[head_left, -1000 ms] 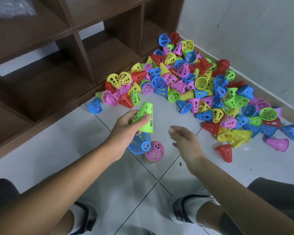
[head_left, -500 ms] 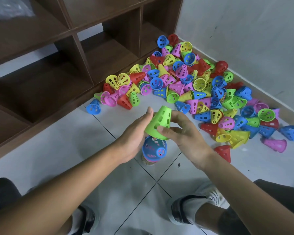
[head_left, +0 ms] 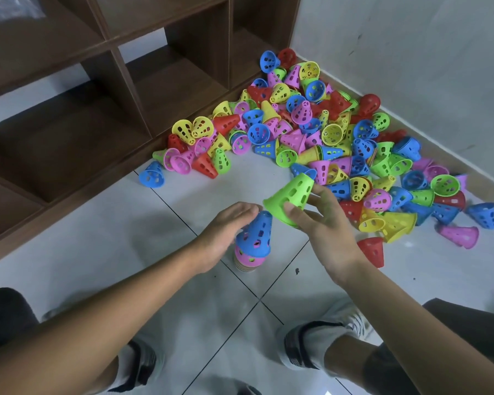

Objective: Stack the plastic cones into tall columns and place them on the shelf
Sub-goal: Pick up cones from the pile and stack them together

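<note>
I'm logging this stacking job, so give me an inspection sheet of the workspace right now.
Surface: pale tiled floor, dark specks.
Job's things: short stack upright, blue cone on top; green cone tilted beside it; wooden shelf holds no cones.
Clutter: loose cone pile against the wall.
Grippers: right hand holds the green cone; left hand open beside the stack.
Cables: nothing seen.
Surroundings: grey wall, person's shoes.

Green cone (head_left: 293,196) in right hand (head_left: 322,223)
</note>
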Available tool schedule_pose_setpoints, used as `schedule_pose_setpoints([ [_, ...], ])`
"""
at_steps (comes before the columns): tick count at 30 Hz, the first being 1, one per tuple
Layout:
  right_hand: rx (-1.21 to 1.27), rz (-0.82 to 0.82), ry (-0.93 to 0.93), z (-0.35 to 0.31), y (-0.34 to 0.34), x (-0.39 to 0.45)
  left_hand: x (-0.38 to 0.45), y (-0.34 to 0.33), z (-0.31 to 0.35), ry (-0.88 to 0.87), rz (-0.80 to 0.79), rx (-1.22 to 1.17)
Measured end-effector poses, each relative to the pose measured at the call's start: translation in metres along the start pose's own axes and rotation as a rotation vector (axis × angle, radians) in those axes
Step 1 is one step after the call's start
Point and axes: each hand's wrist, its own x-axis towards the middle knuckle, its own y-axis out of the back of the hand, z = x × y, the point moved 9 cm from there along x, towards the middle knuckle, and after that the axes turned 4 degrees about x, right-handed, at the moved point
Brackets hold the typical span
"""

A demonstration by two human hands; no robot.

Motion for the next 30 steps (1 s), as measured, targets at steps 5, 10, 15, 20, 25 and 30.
schedule_pose_setpoints([
  [5,-0.084,-0.008,0.036,0.008,-0.003,-0.002,-0.003,0.0,-0.01,-0.007,0.007,0.118],
  [10,-0.175,-0.066,0.032,0.024,-0.01,-0.006,-0.004,0.017,-0.007,-0.091,0.104,0.169],
  [15,-0.297,-0.13,0.033,0.047,-0.021,-0.009,-0.001,0.049,-0.007,-0.106,0.252,0.248],
  [20,-0.481,-0.169,0.088,0.067,-0.028,-0.008,0.001,0.072,-0.009,-0.092,0.31,0.293],
  [25,-0.548,-0.184,0.092,0.068,-0.027,0.0,0.012,0.077,-0.006,-0.095,0.302,0.304],
  [30,-0.553,-0.09,0.09,0.057,-0.006,0.04,0.033,0.086,-0.005,-0.103,0.268,0.341],
])
